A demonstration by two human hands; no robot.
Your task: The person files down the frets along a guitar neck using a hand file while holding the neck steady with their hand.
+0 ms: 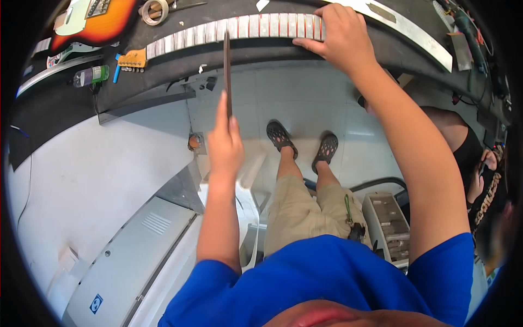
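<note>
A guitar neck (pixel 207 34) lies across the dark bench, its tan headstock (pixel 132 59) at the left and pale taped strips between the frets. My left hand (pixel 225 139) is closed on a long, thin, dark file (pixel 227 71), whose far end touches the fretboard near the middle of the neck. With its thumb at the near edge and fingers at the far edge, my right hand (pixel 340 38) grips the right end of the neck.
A sunburst guitar body (pixel 98 24), a tape roll (pixel 154 11) and a bottle (pixel 91 76) are on the left. A long metal straightedge (pixel 417 38) lies at the right. Another person (pixel 460 136) sits at the right edge. A drawer box (pixel 388 223) stands below.
</note>
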